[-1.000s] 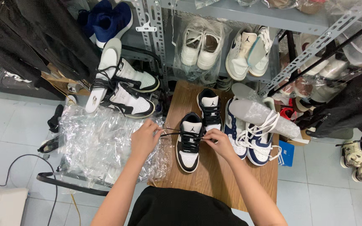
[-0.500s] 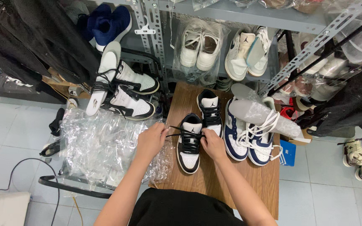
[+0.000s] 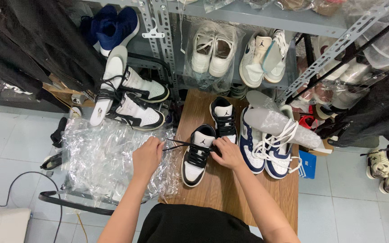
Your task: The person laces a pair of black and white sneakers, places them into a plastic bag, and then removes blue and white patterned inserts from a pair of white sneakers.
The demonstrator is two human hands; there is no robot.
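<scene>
Pale floor tiles [image 3: 338,211] surround a small wooden table [image 3: 230,198] pushed up against a grey metal shelving rack [image 3: 266,18], seen from the head camera looking straight down. On the table's near left part stands a black-and-white sneaker [image 3: 195,163], toe pointing toward the person, with its partner, a second black-and-white sneaker [image 3: 223,118], just behind it and slightly to the right. The person's left hand [image 3: 147,155] is closed in a pinch on a black lace [image 3: 178,143] pulled taut out to the left of the shoe, over a heap of crumpled clear plastic bags [image 3: 104,159] that lies beside the table's left edge. The right hand [image 3: 228,152] rests against the shoe's right side near the tongue, fingers curled together on the other end of the lace — exactly how it is pinched there cannot be told. Just right of that hand sits a pair of navy-and-white sneakers [image 3: 266,150] with loose white laces, partly covered by a grey insole in clear wrap [image 3: 280,126]. Left of the table, a pair of black-and-white high-top sneakers [image 3: 133,101] lies on its side on the floor. On the shelf above are a white pair in a clear bag [image 3: 213,51], a white-and-grey pair [image 3: 264,56] and blue shoes [image 3: 111,24] — dark garments [image 3: 32,45] hang at the far left.
</scene>
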